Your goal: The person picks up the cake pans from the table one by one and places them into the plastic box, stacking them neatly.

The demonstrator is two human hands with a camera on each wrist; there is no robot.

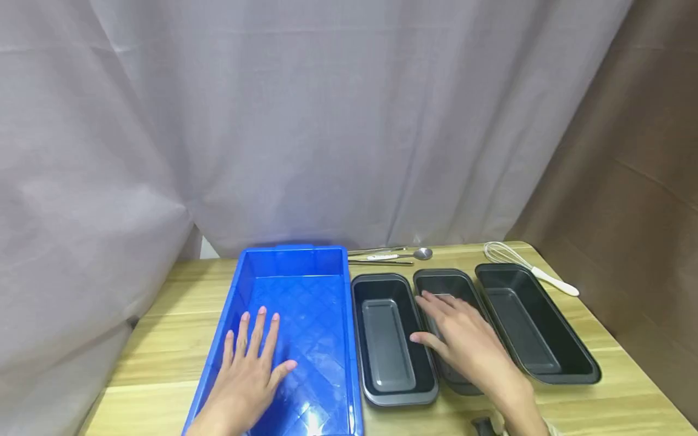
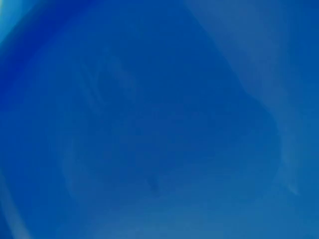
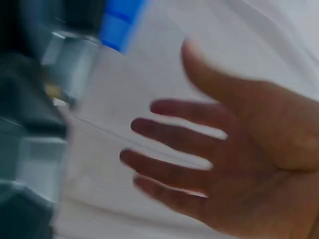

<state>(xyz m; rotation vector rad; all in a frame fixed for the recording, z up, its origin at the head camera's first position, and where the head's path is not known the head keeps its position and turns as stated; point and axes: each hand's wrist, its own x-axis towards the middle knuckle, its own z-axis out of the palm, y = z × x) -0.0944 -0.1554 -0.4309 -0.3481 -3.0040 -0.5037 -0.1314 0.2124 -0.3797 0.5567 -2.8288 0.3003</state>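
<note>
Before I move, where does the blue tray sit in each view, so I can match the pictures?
Head: the blue tray lies in the lower half, mostly left of centre.
Left wrist: its blurred blue surface fills nearly all the picture.
Right wrist: a small piece shows at the top edge, left of centre.
Shared landmark, head and right wrist only: the dark loaf pans.
</note>
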